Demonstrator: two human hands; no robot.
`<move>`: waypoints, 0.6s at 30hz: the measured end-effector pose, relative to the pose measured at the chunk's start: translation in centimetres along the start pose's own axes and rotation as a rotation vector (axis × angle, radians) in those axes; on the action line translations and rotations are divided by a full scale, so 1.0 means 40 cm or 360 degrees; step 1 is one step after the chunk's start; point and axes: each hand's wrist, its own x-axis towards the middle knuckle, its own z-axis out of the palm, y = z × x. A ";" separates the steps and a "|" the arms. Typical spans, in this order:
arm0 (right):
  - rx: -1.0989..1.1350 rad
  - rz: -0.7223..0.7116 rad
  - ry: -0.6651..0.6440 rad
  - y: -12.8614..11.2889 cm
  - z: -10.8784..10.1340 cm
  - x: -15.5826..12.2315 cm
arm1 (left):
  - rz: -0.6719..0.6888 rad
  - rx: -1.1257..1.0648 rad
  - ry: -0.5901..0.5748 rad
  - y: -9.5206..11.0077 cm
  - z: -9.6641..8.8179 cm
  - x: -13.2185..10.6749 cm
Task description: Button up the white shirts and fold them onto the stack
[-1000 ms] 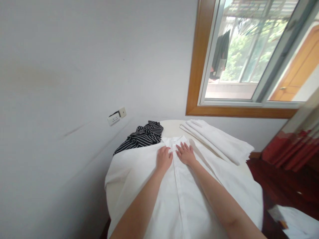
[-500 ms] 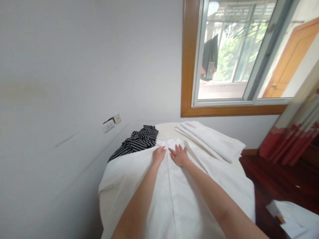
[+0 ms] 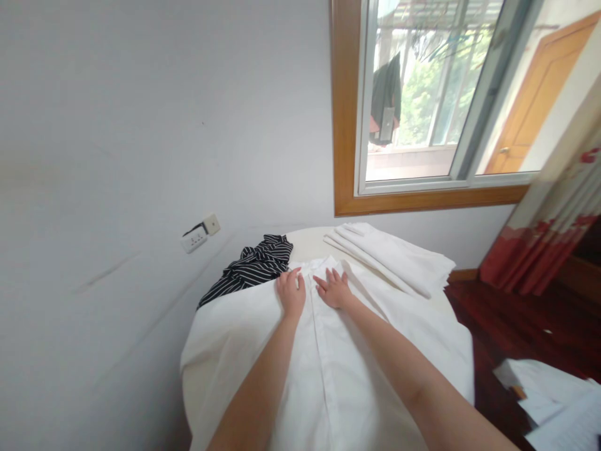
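Note:
A white button-front shirt point(image 3: 338, 376) lies spread over a round table point(image 3: 310, 237). My left hand point(image 3: 291, 291) rests flat on the shirt just left of the button placket near the collar, fingers stretched out. My right hand point(image 3: 334, 290) lies flat on the cloth just right of the placket, fingers spread. Neither hand holds anything. The two hands are a few centimetres apart.
A black-and-white striped garment point(image 3: 256, 266) is bunched at the table's far left. Folded white cloth point(image 3: 394, 257) lies at the far right. A wall socket point(image 3: 196, 235), a wood-framed window point(image 3: 345, 125), a red-and-cream curtain point(image 3: 539, 232) and papers point(image 3: 549, 401) on the dark floor surround the table.
Both hands stay flat near the collar; the left hand's fingers have flattened and spread a little. The camera has turned, shifting the scene leftward in view.

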 end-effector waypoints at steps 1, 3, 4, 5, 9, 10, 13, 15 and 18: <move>0.0011 0.0000 0.0000 0.002 0.003 0.001 | 0.0072 0.0108 0.0018 0.008 -0.007 0.000; 0.0021 -0.0005 0.0053 0.006 0.014 0.002 | 0.0226 0.0281 -0.0100 0.015 -0.009 -0.005; 0.0021 -0.0008 0.0105 0.008 0.020 0.002 | 0.0282 0.0357 -0.0232 0.014 -0.003 -0.010; 0.0022 -0.0008 0.0163 0.009 0.028 0.002 | 0.0313 0.0432 -0.0387 0.010 0.005 -0.017; 0.0045 0.0051 0.0361 0.014 0.052 0.003 | 0.0306 0.0639 -0.0770 -0.012 0.042 -0.044; 0.0050 0.0076 0.0401 0.015 0.054 0.003 | 0.0305 0.0662 -0.0775 -0.015 0.047 -0.049; 0.0060 0.0135 0.0517 0.021 0.051 0.005 | 0.0291 0.0695 -0.0766 -0.015 0.050 -0.052; 0.0043 0.0185 0.0539 0.028 0.042 0.012 | 0.0269 0.0702 -0.0777 -0.012 0.048 -0.052; -0.0066 0.0234 0.0511 0.040 0.025 0.036 | 0.0255 0.0691 -0.0766 -0.011 0.048 -0.054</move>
